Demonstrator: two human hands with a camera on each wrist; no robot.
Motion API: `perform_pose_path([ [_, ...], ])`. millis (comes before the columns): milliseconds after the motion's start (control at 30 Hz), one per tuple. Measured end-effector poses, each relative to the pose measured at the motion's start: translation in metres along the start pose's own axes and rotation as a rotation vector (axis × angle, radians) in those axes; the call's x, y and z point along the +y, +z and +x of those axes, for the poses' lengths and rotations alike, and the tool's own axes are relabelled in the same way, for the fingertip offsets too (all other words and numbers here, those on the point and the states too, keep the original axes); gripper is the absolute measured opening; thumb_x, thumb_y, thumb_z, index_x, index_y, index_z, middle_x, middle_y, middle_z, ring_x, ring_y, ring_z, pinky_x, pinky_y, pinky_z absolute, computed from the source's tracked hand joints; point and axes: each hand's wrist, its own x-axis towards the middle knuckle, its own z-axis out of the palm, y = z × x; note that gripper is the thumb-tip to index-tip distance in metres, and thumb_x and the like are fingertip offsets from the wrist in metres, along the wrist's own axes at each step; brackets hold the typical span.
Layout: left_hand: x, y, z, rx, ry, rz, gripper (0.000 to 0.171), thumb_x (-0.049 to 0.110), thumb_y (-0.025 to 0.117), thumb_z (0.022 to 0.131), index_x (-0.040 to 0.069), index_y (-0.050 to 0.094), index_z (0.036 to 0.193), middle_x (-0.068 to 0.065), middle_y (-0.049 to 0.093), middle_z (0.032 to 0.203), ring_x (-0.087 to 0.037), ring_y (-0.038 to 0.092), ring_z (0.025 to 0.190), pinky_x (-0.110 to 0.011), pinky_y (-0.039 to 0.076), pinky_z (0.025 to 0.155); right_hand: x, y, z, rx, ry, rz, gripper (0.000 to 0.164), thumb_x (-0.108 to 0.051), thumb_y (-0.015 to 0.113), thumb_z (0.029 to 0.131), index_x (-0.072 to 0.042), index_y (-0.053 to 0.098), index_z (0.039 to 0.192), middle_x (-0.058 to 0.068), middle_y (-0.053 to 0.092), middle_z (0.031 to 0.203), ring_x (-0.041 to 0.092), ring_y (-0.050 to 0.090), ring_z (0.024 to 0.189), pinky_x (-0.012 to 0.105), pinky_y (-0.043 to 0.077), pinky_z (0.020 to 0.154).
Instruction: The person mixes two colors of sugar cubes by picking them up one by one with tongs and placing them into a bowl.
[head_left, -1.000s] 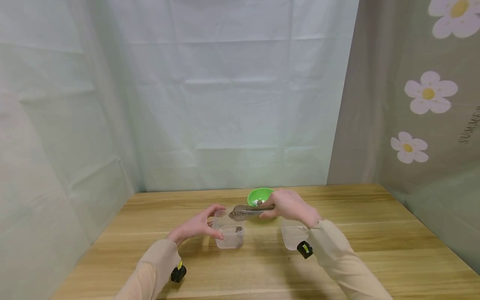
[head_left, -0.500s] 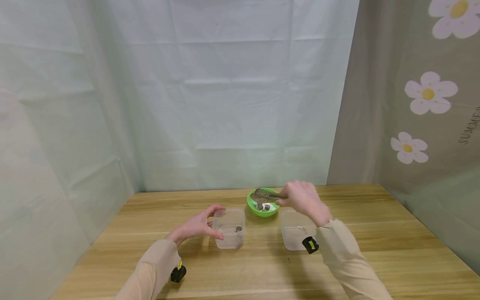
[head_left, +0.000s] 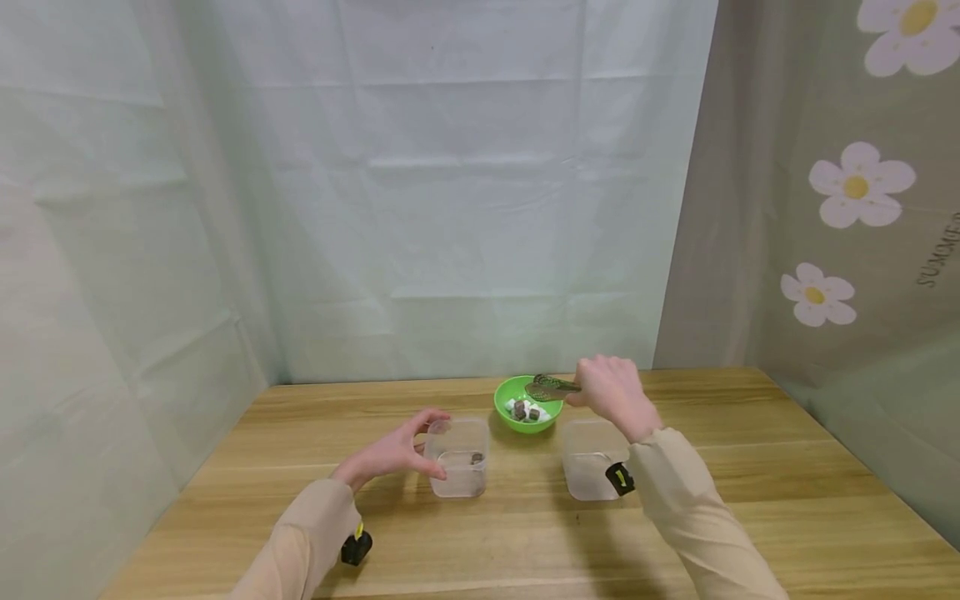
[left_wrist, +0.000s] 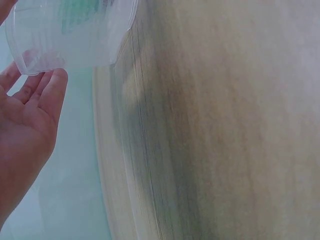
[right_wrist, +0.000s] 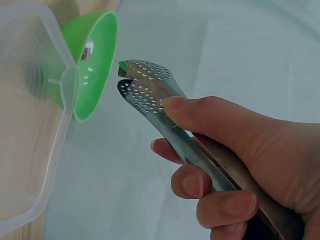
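My left hand holds the left side of a clear plastic container, thumb in front and fingers behind. In the left wrist view, its fingertips touch the wall of that container. One small dark brown piece lies inside. My right hand grips metal tongs with perforated heads, over the right rim of a green bowl. White and brown cubes lie in the bowl. In the right wrist view the heads of the tongs are nearly together; whether they pinch anything cannot be told.
A second clear plastic container stands below my right hand, near the wrist camera. Everything rests on a wooden table. Pale curtains hang behind and beside it. A tiny dark speck lies in front of the second container.
My right hand has moved right and back with the tongs, from above the left container to over the green bowl, then to its right rim. My left hand has stayed still.
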Motion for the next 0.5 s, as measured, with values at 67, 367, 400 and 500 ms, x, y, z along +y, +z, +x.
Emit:
perform_pose_path([
  [67, -0.0003, 0.0002, 0.0001, -0.002, 0.004, 0.001, 0.069, 0.021, 0.064, 0.053, 0.024, 0.024, 0.109, -0.001, 0.026, 0.108, -0.017, 0.024, 0.096, -0.035, 0.027, 0.072, 0.0015, 0.002, 0.0017, 0.008, 0.002, -0.007, 0.03, -0.038, 0.056, 0.055, -0.018, 0.041, 0.039, -0.006, 0.029, 0.036, 0.007, 0.026, 0.035, 0.022, 0.024, 0.029],
  [367, 0.0005, 0.0011, 0.0008, -0.003, 0.006, 0.001, 0.069, 0.019, 0.064, 0.053, 0.021, 0.024, 0.11, -0.001, 0.026, 0.108, -0.018, 0.024, 0.095, -0.035, 0.028, 0.07, 0.0067, 0.0065, 0.0047, -0.016, 0.028, -0.003, 0.032, -0.04, 0.056, 0.054, -0.015, 0.041, 0.04, -0.005, 0.029, 0.038, 0.008, 0.025, 0.036, 0.022, 0.025, 0.029],
  [400, 0.0006, 0.0012, 0.0009, -0.001, 0.005, 0.007, 0.069, 0.02, 0.064, 0.053, 0.021, 0.024, 0.11, -0.001, 0.026, 0.108, -0.017, 0.024, 0.096, -0.034, 0.028, 0.071, 0.0068, 0.0057, 0.0046, -0.019, 0.03, -0.001, 0.03, -0.04, 0.056, 0.054, -0.015, 0.045, 0.043, -0.005, 0.032, 0.039, 0.008, 0.027, 0.036, 0.022, 0.025, 0.03],
  [500, 0.001, 0.001, 0.0012, 0.0, 0.003, 0.012, 0.07, 0.021, 0.064, 0.053, 0.02, 0.024, 0.11, -0.001, 0.026, 0.108, -0.017, 0.024, 0.096, -0.034, 0.028, 0.071, 0.0062, 0.003, 0.0044, -0.018, 0.036, 0.001, 0.027, -0.041, 0.056, 0.053, -0.014, 0.054, 0.053, -0.005, 0.039, 0.044, 0.008, 0.031, 0.037, 0.022, 0.027, 0.03],
])
